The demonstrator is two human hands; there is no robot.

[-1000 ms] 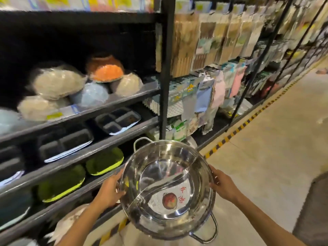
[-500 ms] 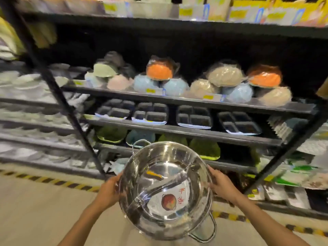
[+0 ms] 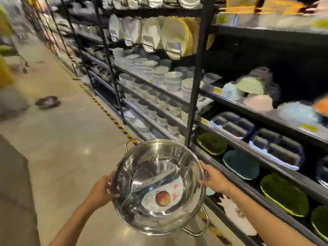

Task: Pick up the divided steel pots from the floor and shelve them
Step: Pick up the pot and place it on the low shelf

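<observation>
I carry a shiny divided steel pot in front of me at waist height, its mouth facing up. A curved partition crosses the inside and a round sticker with red characters lies in the nearer half. My left hand grips the left rim and my right hand grips the right rim. Wire handles stick out at the far left and near right of the pot. Another steel pot lies on the aisle floor further away on the left.
A long black shelving unit runs along the right, stacked with white bowls, plates, green trays and compartment trays. Yellow-black tape marks the floor edge beside it. The concrete aisle stretches ahead on the left.
The view has swung left from facing the shelf to looking down the aisle. The pot stays in both hands, in the same grip.
</observation>
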